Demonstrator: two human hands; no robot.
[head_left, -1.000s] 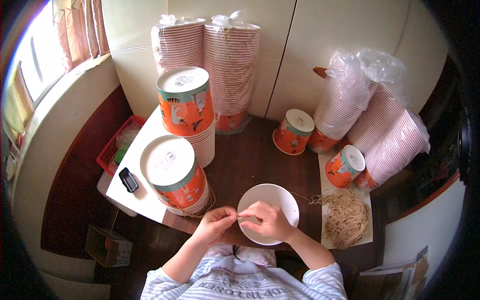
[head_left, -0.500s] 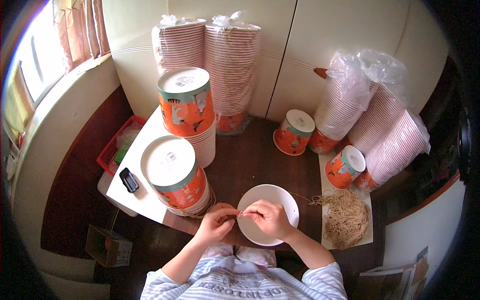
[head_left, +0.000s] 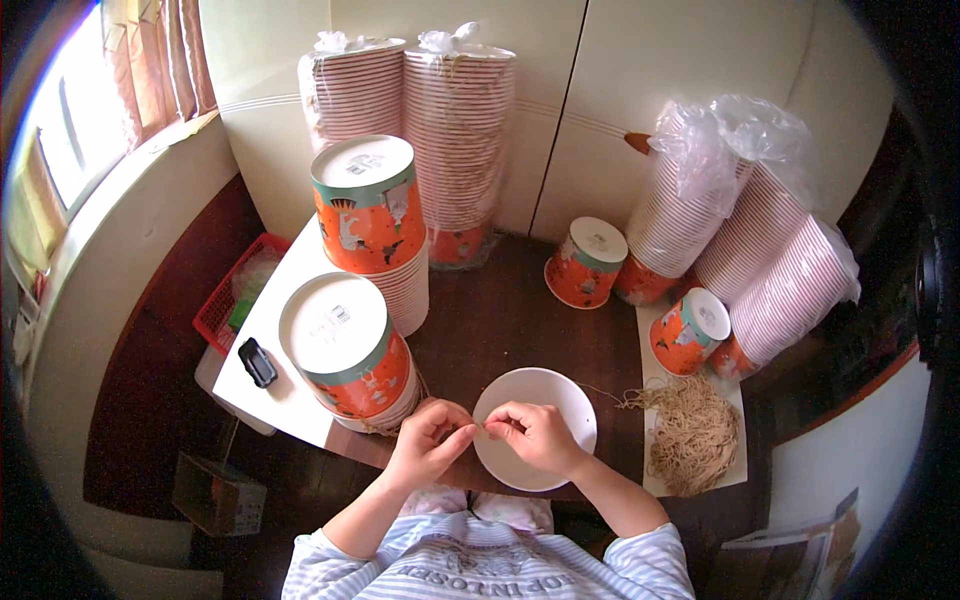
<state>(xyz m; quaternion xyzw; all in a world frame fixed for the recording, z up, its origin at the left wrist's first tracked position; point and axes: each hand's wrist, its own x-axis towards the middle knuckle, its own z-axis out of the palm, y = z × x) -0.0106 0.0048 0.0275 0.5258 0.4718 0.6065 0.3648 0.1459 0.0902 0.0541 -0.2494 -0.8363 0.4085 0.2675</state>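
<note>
A white paper bucket (head_left: 540, 385) stands mouth up at the table's front edge, right in front of me. Over its left rim my left hand (head_left: 432, 440) and my right hand (head_left: 532, 436) meet at the fingertips. Both are closed in a pinch on what looks like thin tan twine, mostly hidden by the fingers. From the bucket's right rim a strand of twine runs to a loose tan heap of twine (head_left: 694, 436) on the right. Left of my left hand, an upside-down stack of orange buckets (head_left: 370, 387) has twine strands hanging beside it.
Behind it stands another upturned bucket stack (head_left: 372, 232). Tall plastic-wrapped bucket stacks (head_left: 460, 140) rise at the back, others (head_left: 775, 270) lean at the right. Two single upturned buckets, one farther back (head_left: 580, 275), one nearer (head_left: 680, 338), stand there. A black tray-like object (head_left: 258, 362) lies left.
My left hand has shifted slightly, its fingers more raised and curled. The fingertips of both hands remain close together over the bucket's left rim.
</note>
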